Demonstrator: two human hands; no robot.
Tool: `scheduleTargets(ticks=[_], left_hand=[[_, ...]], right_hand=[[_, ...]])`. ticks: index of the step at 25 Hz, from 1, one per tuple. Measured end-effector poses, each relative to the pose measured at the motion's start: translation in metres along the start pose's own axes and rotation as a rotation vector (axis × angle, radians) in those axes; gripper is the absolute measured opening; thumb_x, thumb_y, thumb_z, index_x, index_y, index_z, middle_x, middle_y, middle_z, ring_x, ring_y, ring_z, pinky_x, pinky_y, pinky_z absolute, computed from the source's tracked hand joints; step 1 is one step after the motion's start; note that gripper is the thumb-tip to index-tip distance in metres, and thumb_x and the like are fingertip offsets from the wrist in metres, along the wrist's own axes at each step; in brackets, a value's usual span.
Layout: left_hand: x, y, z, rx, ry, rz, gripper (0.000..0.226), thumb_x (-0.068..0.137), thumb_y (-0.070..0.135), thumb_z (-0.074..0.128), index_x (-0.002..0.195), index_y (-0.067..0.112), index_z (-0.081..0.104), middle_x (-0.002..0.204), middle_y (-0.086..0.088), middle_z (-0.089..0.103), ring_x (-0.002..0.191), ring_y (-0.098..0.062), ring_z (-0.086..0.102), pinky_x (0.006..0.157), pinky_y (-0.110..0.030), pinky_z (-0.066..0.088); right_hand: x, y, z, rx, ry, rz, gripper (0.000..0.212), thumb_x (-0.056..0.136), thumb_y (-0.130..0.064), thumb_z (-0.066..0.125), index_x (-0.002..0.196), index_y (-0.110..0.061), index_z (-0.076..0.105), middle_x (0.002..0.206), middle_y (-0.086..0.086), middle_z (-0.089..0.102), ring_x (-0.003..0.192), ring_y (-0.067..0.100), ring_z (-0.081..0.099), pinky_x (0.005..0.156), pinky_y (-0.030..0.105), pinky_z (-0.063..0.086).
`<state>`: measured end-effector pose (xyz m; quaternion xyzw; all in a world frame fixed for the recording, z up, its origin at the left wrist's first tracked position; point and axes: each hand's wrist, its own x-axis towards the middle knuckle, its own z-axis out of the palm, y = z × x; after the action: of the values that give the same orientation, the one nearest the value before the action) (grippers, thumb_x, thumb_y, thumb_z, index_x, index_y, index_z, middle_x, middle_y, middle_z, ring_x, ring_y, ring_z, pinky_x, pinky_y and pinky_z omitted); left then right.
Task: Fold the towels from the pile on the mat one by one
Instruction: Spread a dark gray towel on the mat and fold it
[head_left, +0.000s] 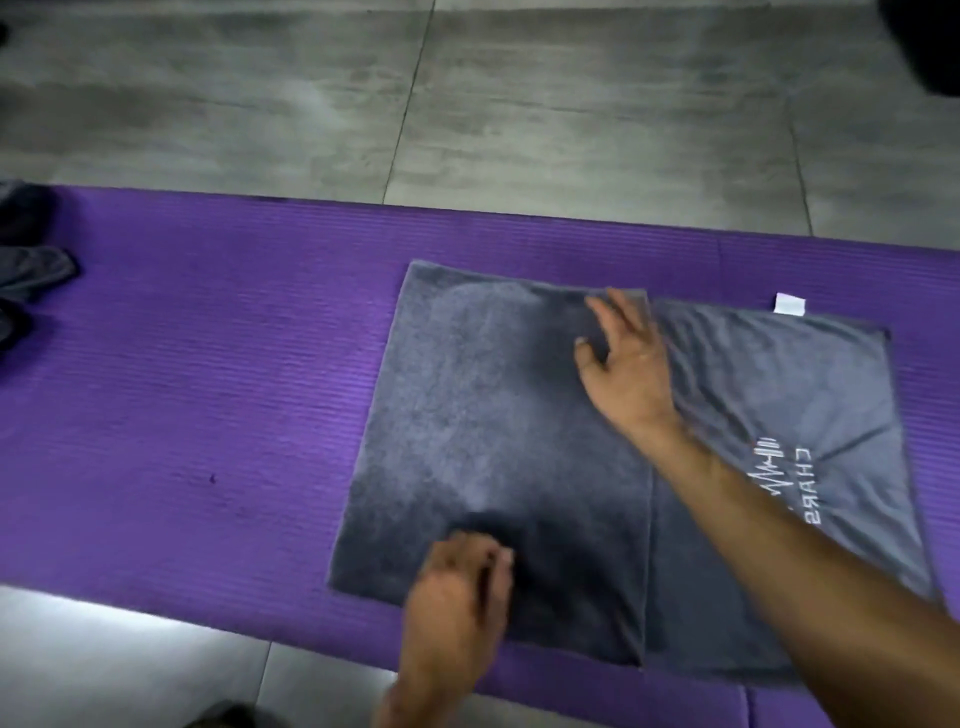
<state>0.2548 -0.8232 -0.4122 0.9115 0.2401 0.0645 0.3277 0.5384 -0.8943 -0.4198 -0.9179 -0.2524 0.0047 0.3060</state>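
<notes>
A grey towel (483, 431) lies on the purple mat (197, 364), its left part folded over as a flap. The uncovered right part (789, 384) shows white lettering and a white label (788, 304) at its far edge. My right hand (623, 358) rests with spread, straight fingers on the far right corner of the flap. My left hand (462, 577) is blurred and sits on the near part of the flap with loosely bent fingers; I see no cloth pinched in it. The pile of dark towels (28, 260) lies at the mat's far left edge, partly cut off.
Grey floor tiles (467, 104) lie beyond the mat and in front of it. A wide bare stretch of mat separates the pile from the towel. A dark object (930, 41) sits at the top right corner.
</notes>
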Motion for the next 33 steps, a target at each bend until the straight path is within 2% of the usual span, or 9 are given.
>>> scheduleTargets(ticks=[4, 6, 11, 15, 19, 23, 28, 31, 33], left_hand=[[0.001, -0.096, -0.055, 0.114, 0.071, -0.224, 0.014, 0.090, 0.036, 0.042, 0.092, 0.025, 0.050, 0.082, -0.009, 0.067, 0.073, -0.031, 0.063, 0.072, -0.034, 0.040], [-0.005, -0.114, -0.067, 0.057, 0.069, -0.282, 0.019, 0.087, 0.042, 0.042, 0.095, 0.027, 0.051, 0.082, -0.003, 0.069, 0.073, -0.020, 0.063, 0.068, -0.028, 0.041], [-0.011, -0.120, -0.058, 0.102, 0.133, -0.369, 0.046, 0.082, 0.043, 0.049, 0.117, 0.013, 0.057, 0.099, -0.014, 0.063, 0.086, -0.038, 0.062, 0.083, -0.037, 0.041], [-0.006, -0.115, -0.061, 0.014, 0.135, -0.391, 0.043, 0.077, 0.041, 0.054, 0.111, 0.015, 0.057, 0.089, -0.008, 0.067, 0.077, -0.031, 0.064, 0.075, -0.031, 0.043], [0.006, -0.119, -0.079, -0.171, 0.102, -0.492, 0.020, 0.066, 0.050, 0.060, 0.071, 0.031, 0.057, 0.066, 0.014, 0.060, 0.061, -0.002, 0.056, 0.061, -0.017, 0.041], [0.009, -0.127, -0.092, -0.275, -0.009, -0.511, 0.014, 0.070, 0.027, 0.076, 0.066, 0.023, 0.062, 0.060, 0.015, 0.062, 0.056, 0.001, 0.055, 0.057, -0.010, 0.038], [0.004, -0.148, -0.116, -0.472, -0.025, -0.523, 0.013, 0.069, 0.027, 0.070, 0.079, 0.033, 0.065, 0.068, 0.009, 0.068, 0.061, 0.002, 0.058, 0.063, -0.017, 0.046], [-0.006, -0.185, -0.148, -0.425, 0.128, -0.600, 0.018, 0.065, 0.040, 0.068, 0.083, 0.042, 0.066, 0.072, 0.008, 0.070, 0.063, 0.008, 0.058, 0.066, -0.013, 0.046], [-0.011, -0.205, -0.169, -0.273, 0.199, -0.634, 0.019, 0.073, 0.022, 0.072, 0.087, 0.035, 0.068, 0.080, 0.000, 0.071, 0.067, 0.009, 0.062, 0.067, -0.013, 0.047]], right_hand=[[0.009, -0.015, 0.034, -0.360, -0.409, -0.136, 0.063, 0.096, -0.053, 0.025, 0.153, -0.025, 0.029, 0.163, 0.003, 0.018, 0.150, 0.028, 0.013, 0.120, 0.048, 0.008], [0.028, -0.020, 0.039, -0.478, -0.378, -0.027, 0.061, 0.100, -0.047, 0.032, 0.155, -0.024, 0.021, 0.164, 0.002, 0.012, 0.151, 0.029, 0.005, 0.120, 0.050, -0.001], [0.038, -0.117, 0.100, -0.321, -0.471, -0.372, 0.060, 0.101, -0.042, 0.039, 0.155, -0.022, 0.022, 0.164, 0.002, 0.013, 0.150, 0.029, 0.012, 0.120, 0.048, 0.007], [0.089, -0.144, 0.136, -0.361, -0.563, -0.267, 0.062, 0.102, -0.050, 0.031, 0.156, -0.026, 0.014, 0.165, -0.003, 0.006, 0.151, 0.027, 0.002, 0.121, 0.049, 0.000], [0.089, -0.174, 0.134, -0.502, -0.318, -0.181, 0.064, 0.091, -0.052, 0.051, 0.137, -0.008, 0.045, 0.143, 0.017, 0.045, 0.131, 0.039, 0.040, 0.107, 0.050, 0.030], [0.080, -0.191, 0.132, -0.465, -0.444, 0.040, 0.041, 0.095, -0.035, 0.048, 0.118, -0.004, 0.061, 0.122, 0.018, 0.063, 0.115, 0.035, 0.058, 0.088, 0.038, 0.047], [0.093, -0.214, 0.135, -0.262, -0.486, 0.092, 0.041, 0.099, -0.033, 0.043, 0.118, -0.002, 0.061, 0.125, 0.019, 0.063, 0.118, 0.035, 0.057, 0.086, 0.036, 0.047], [0.097, -0.248, 0.156, -0.056, -0.572, 0.025, 0.031, 0.101, -0.031, 0.044, 0.103, -0.008, 0.065, 0.106, 0.011, 0.067, 0.097, 0.027, 0.062, 0.072, 0.027, 0.038], [0.094, -0.269, 0.166, 0.080, -0.609, -0.024, 0.023, 0.101, -0.029, 0.048, 0.084, -0.017, 0.059, 0.092, 0.005, 0.062, 0.085, 0.019, 0.055, 0.068, 0.024, 0.034]])
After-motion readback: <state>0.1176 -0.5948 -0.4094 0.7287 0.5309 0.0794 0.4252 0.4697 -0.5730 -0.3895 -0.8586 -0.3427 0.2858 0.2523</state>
